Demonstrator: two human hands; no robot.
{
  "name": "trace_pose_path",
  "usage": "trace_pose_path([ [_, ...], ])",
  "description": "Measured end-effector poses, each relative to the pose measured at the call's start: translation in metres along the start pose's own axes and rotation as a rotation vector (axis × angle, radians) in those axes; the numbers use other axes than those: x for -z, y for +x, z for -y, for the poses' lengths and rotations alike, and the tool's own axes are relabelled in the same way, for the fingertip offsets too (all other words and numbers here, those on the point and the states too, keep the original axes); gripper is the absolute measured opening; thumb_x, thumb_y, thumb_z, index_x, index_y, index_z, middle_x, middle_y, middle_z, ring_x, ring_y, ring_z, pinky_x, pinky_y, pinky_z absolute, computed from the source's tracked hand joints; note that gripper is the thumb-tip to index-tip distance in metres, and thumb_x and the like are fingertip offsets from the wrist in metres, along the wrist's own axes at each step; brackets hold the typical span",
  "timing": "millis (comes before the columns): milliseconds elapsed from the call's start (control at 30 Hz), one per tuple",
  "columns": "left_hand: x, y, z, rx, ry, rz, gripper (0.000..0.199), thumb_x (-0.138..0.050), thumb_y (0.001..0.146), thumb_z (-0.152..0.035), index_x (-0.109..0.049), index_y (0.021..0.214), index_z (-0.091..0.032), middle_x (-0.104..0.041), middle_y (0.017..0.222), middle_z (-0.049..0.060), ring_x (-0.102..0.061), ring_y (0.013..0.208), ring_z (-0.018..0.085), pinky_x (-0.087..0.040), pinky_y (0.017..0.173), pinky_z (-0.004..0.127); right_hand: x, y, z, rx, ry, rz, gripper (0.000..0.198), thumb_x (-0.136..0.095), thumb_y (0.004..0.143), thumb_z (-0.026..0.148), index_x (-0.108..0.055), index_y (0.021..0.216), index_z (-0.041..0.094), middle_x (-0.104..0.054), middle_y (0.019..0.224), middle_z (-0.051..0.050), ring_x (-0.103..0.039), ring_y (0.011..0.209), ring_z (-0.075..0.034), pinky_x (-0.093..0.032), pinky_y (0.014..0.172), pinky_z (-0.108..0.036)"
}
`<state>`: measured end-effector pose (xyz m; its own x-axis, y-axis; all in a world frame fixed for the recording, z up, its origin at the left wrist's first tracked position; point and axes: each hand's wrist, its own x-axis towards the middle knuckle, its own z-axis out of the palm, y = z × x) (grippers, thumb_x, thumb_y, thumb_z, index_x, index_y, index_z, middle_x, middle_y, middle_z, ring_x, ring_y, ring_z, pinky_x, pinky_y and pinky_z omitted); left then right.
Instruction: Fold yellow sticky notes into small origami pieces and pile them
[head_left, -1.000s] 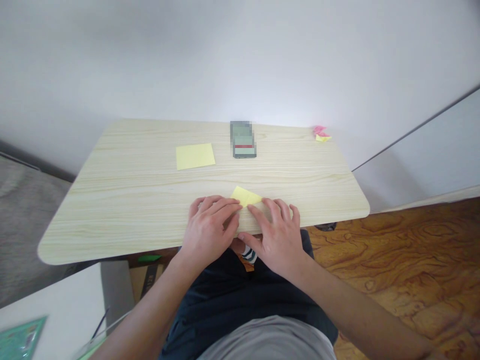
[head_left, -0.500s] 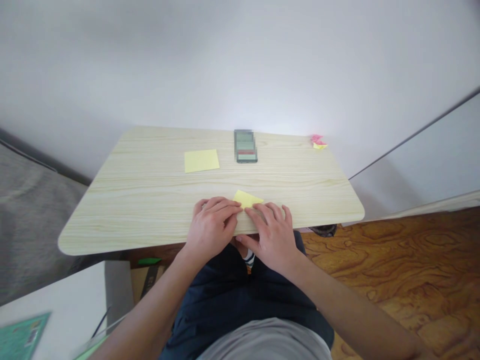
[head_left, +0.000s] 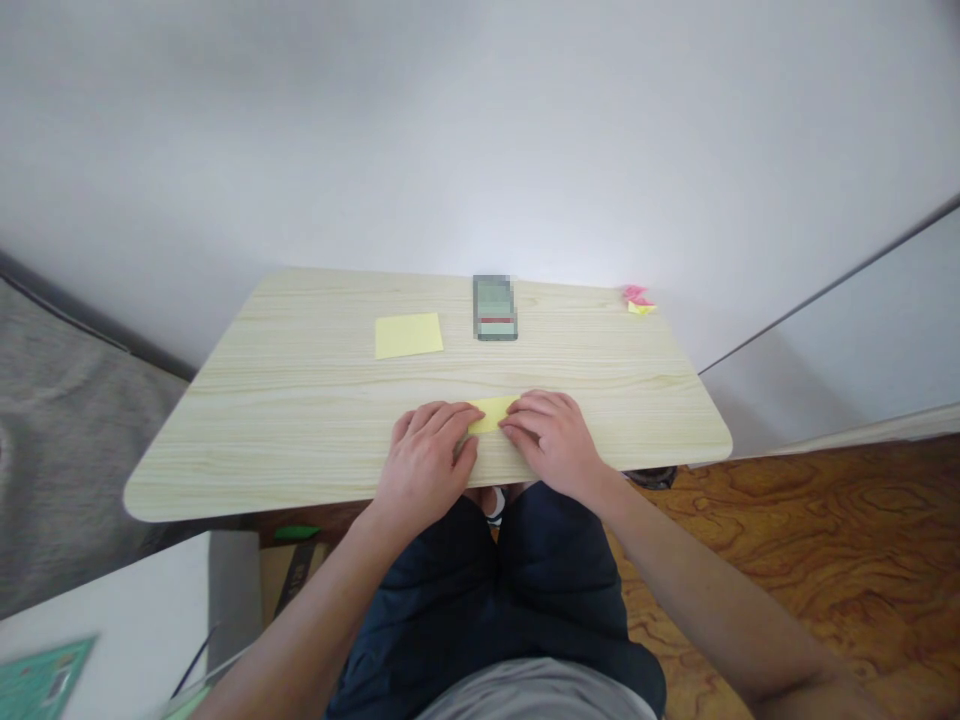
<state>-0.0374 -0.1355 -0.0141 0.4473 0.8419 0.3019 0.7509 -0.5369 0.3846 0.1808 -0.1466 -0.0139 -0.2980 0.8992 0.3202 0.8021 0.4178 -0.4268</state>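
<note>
- The left hand [head_left: 429,455] lies palm-down, thumb apart from its fingers, fingertips resting on the left end of the small yellow folded-looking paper strip [head_left: 493,412].
- The right hand [head_left: 553,437], a short gap away, draws thumb and fingertips together at the strip's right end, seemingly pinching it.
- For a clean crease, I would anchor the left end, line up the edges, then press evenly; thin paper likely skews easily.
- The strip sits near the front edge of the pale, wood-grained, round-cornered tabletop [head_left: 262,420].
- Beyond lie a flat yellow rectangular paper sheet [head_left: 409,336] and a crumpled-looking pink-and-yellow paper piece [head_left: 637,298].
</note>
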Motion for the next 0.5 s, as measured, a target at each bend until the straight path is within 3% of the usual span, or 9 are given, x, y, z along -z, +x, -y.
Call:
trace_pose_path([
  [267,0.002,0.015,0.010,-0.020,-0.053,0.065,0.030,-0.055,0.097,-0.027,-0.066,0.124,-0.027,-0.069,0.127,0.005,-0.058,0.119,0.027,-0.045,0.101,0.047,-0.007,0.025,-0.025,0.033,0.124,-0.036,0.003,-0.075,0.087,0.024,-0.076,0.085,0.025,-0.076,0.096,-0.002,-0.067,0.096,-0.021,-0.045,0.095,-0.041],
  [500,0.003,0.017,0.015,-0.054,-0.156,0.067,0.035,-0.061,0.092,-0.026,-0.065,0.126,-0.027,-0.067,0.133,0.004,-0.057,0.125,0.026,-0.042,0.112,0.047,-0.008,0.024,-0.023,0.020,0.177,-0.058,0.005,-0.075,0.086,0.021,-0.075,0.089,0.025,-0.074,0.100,-0.002,-0.066,0.099,-0.020,-0.045,0.097,-0.041],
])
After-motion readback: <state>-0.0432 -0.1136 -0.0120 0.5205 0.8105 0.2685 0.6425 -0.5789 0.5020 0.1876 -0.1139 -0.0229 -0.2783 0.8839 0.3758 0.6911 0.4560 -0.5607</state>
